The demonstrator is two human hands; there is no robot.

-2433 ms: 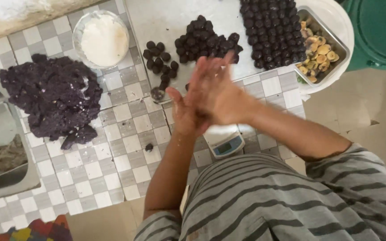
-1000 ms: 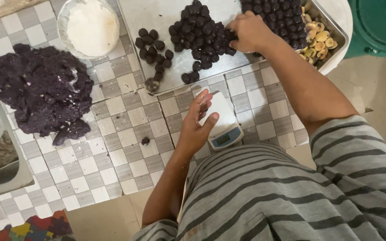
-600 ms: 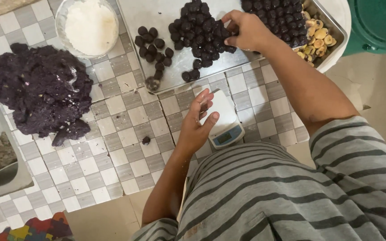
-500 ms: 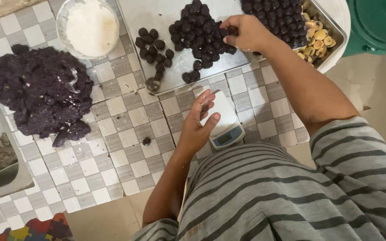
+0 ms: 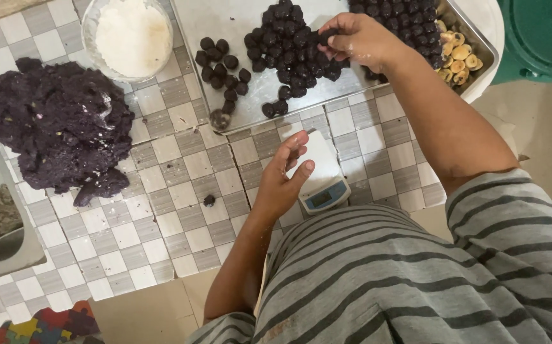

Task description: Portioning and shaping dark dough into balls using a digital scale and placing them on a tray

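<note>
Checked cloth; tray [image 5: 238,19] (dark balls [image 5: 289,38])

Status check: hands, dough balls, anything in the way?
Right hand pinching a dark ball over the tray pile. Left hand open, empty, above the scale. Nothing blocking.

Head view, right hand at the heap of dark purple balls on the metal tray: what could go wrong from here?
1. The right hand pinches a dark purple ball at the edge of the loose heap of dark purple balls on the metal tray; neighbours might roll.
2. Stray balls sit near the tray's front rim and could drop off.
3. The open left hand hovers by the small white scale and may nudge it.
</note>
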